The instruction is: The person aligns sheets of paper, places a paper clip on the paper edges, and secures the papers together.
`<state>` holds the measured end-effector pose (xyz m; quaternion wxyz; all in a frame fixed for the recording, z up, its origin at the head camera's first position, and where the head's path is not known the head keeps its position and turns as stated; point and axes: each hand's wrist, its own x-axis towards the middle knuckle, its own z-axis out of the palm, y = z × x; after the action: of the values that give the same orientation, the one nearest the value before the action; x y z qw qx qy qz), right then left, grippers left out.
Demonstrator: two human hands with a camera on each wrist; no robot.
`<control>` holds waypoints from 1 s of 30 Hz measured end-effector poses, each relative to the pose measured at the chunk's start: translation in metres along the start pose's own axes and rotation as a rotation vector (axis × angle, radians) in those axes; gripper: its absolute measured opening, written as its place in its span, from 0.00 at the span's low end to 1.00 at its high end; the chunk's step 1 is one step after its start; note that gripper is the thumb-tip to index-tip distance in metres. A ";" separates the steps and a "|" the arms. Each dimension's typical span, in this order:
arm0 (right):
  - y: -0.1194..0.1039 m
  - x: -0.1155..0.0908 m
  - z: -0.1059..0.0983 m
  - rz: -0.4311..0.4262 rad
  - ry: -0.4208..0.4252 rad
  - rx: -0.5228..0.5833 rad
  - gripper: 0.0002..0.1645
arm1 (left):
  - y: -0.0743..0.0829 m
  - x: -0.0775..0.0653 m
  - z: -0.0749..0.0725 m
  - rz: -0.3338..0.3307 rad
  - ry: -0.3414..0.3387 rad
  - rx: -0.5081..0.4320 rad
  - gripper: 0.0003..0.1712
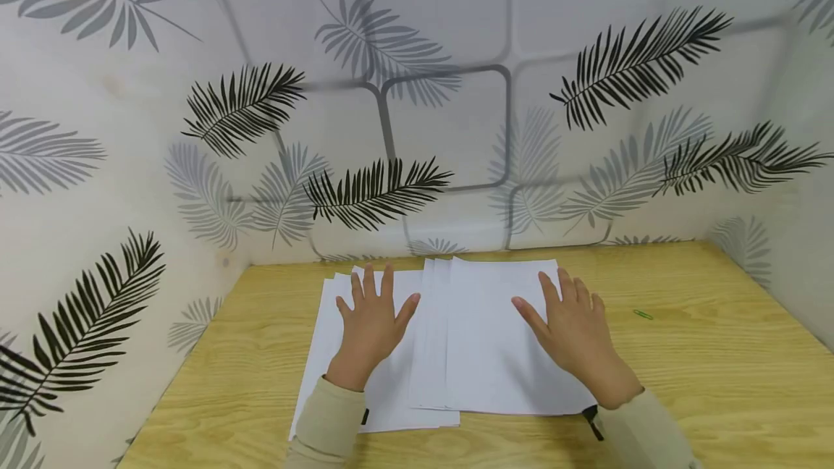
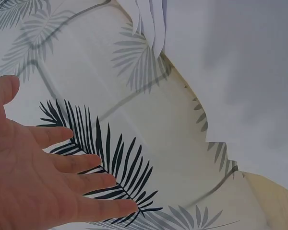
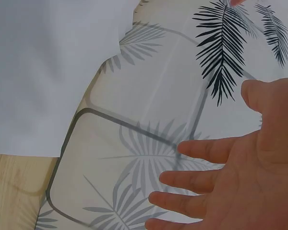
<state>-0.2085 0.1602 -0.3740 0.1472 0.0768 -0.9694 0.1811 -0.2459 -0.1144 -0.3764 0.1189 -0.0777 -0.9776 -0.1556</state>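
Two overlapping groups of white paper sheets lie on the wooden table. Over the left sheets [image 1: 397, 400] my left hand [image 1: 370, 324] is held with its fingers spread, gripping nothing. The right sheets [image 1: 485, 353] partly cover the left ones, and their edges are fanned out at the left side. My right hand [image 1: 576, 331] hovers by their right edge, fingers extended and thumb apart. Both wrist views show an empty palm, the left hand [image 2: 53, 177] and the right hand [image 3: 245, 167], with gaps between the fingers and the paper.
A green paper clip [image 1: 643, 315] lies on the wooden table [image 1: 704, 375] to the right of the papers. Behind and at both sides, walls [image 1: 449, 216] covered with a leaf pattern border the tabletop.
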 end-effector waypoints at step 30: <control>0.013 0.005 -0.004 0.067 -0.018 0.030 0.40 | -0.023 0.002 -0.004 -0.138 -0.005 -0.123 0.44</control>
<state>-0.2146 0.1734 -0.3738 0.1311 0.0481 -0.9698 0.1998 -0.2514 -0.1370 -0.3786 0.1007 -0.0177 -0.9695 -0.2228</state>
